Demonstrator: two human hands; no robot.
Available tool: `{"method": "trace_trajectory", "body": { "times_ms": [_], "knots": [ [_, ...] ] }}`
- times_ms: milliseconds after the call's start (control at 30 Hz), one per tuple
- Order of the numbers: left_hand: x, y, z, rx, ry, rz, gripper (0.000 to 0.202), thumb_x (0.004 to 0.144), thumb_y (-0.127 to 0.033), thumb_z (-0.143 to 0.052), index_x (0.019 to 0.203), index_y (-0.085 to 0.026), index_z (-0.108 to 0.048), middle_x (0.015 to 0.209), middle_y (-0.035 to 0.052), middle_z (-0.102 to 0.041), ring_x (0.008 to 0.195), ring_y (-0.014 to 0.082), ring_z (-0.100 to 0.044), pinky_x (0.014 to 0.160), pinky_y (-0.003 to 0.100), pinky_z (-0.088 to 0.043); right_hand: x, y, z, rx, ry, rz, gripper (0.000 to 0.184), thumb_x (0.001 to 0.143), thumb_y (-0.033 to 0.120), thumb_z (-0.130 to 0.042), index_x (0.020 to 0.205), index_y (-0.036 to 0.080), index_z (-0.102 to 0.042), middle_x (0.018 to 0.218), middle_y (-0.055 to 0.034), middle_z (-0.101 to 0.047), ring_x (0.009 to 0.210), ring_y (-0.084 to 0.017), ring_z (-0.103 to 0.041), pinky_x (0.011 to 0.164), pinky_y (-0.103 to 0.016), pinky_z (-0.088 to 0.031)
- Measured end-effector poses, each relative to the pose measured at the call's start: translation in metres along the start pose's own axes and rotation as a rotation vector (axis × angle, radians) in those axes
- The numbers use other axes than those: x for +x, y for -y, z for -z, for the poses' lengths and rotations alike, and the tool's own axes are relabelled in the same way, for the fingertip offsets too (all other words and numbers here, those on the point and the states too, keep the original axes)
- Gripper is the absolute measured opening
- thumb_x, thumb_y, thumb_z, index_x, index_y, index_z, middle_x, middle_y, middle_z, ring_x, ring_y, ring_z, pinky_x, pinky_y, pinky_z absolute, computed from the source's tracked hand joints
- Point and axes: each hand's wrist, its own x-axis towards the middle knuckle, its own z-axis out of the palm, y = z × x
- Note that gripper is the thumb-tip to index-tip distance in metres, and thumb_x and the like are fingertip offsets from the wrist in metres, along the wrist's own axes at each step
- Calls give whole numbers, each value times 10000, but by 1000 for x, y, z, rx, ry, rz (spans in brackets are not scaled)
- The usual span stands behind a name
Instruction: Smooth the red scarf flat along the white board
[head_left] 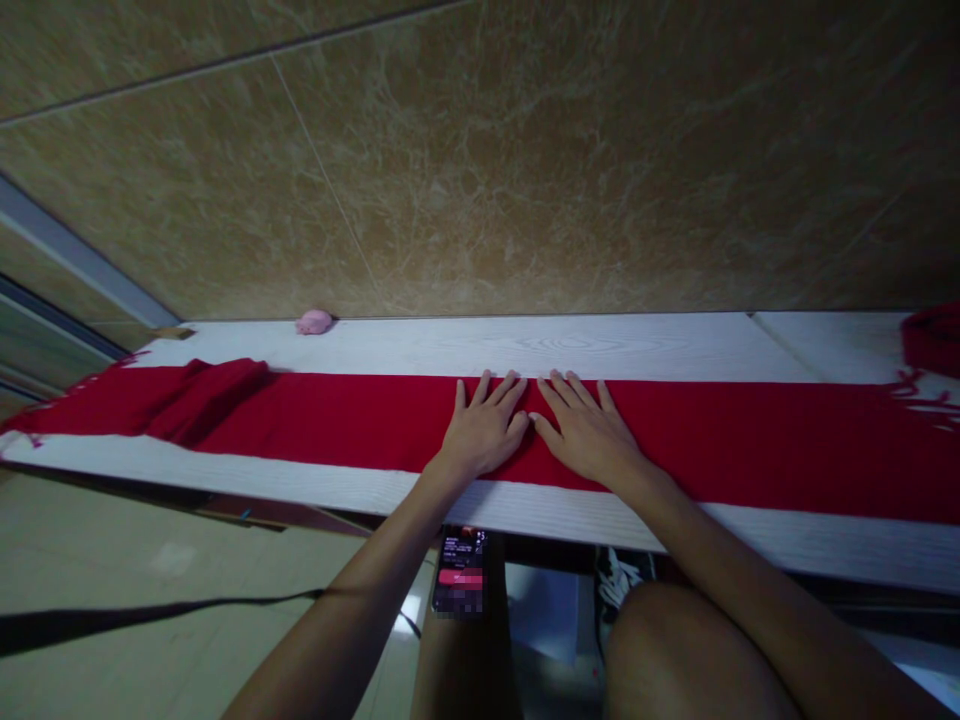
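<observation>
From here I see the left hand [484, 435] and right hand [591, 435] flat, fingers spread, thumbs just apart, on a long red fringed cloth scarf [375, 420]. Fingertips reach its far edge; white wood-grain bench [585, 342] runs beyond them to brown marbled tiles [487, 180]. Leftward, the scarf bunches softly.

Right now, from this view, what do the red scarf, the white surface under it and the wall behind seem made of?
Red scarf: soft, matte fabric, judging by its folds and fringed ends; the fibre is unclear. White surface: wood or wood-look laminate, since grain lines show. Wall: probably stone or stone-look tile, given the brown veining and straight joints.
</observation>
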Motion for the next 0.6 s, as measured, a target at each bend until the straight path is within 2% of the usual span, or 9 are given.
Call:
{"method": "trace_trajectory", "body": {
  "times_ms": [300,467,600],
  "knots": [
    [0,2,-4,18,-12,-18,664,1147,-469,-279,1779,-271,-314,1847,10,-239,1738,346,-114,1386,698,-108,-1,-3,-6,-7,-46,16,681,1135,519,-348,1725,199,-466,1812,-125,-342,1687,-352,-284,1351,-662,-219],
    [0,0,-3,19,-23,-13,662,1153,-511,-289,1772,-282,-334,1842,16,-254,1736,351,-131,1383,703,-115,-3,-6,0,-7,3,-3,694,1140,544,-351,1736,201,-447,1824,-134,-309,1690,-372,-265,1353,-671,-192],
    [1,0,-4,13,-32,-20,697,1153,-599,-278,1770,-280,-338,1842,17,-253,1734,361,-134,1382,706,-117,-9,-18,5,-18,13,-29,711,1137,571,-367,1744,206,-429,1827,-141,-294,1691,-376,-257,1350,-679,-190]
  ]
}}
